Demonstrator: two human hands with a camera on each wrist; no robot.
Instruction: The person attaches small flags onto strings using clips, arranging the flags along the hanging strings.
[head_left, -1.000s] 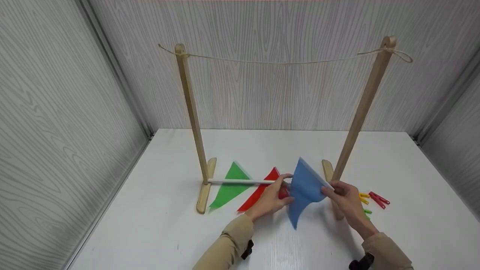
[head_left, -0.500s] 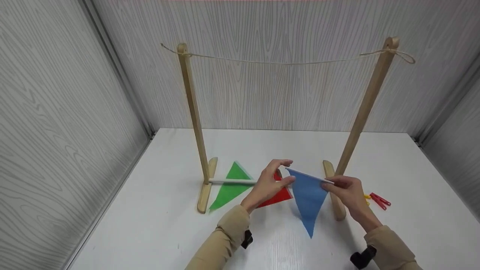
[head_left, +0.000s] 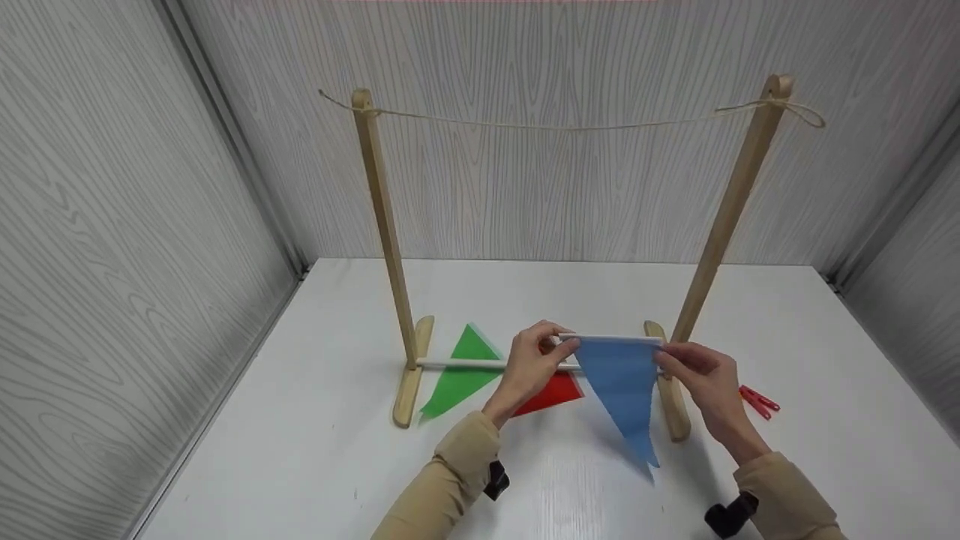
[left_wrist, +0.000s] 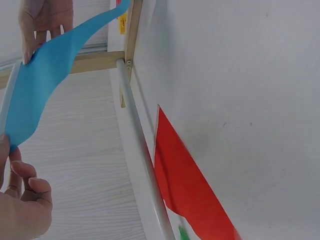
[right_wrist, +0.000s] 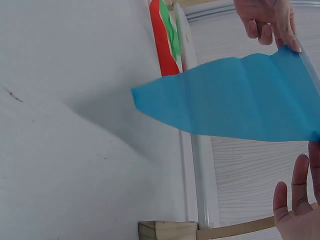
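Two pinches are holding up the blue pennant (head_left: 619,382) — my left hand (head_left: 531,367) is gripping the left end of its white top strip (head_left: 611,338) between thumb and forefinger, and my right hand (head_left: 703,375) is pinching the right end. My other fingers are bending loosely away from the sheet, taking none of its weight. The pennant is hanging point-down above the table (head_left: 322,450), on the near side of the white crossbar (head_left: 461,364) and just left of the right post (head_left: 727,210). A red pennant (head_left: 555,394) is lying to its left, a green pennant (head_left: 461,375) farther left.

By my judgement I'm handling something very light, thin and soft: its body is bowing and rippling, so it's probably needing little force. The strip is looking stiffer, running straight between my hands, so both its ends are seeming the best holds. Pinching lower would likely be creasing the sheet and letting the edge sag. Its face is looking smooth, perhaps slightly slippery — gentle, even fingertip pressure should be serving well.
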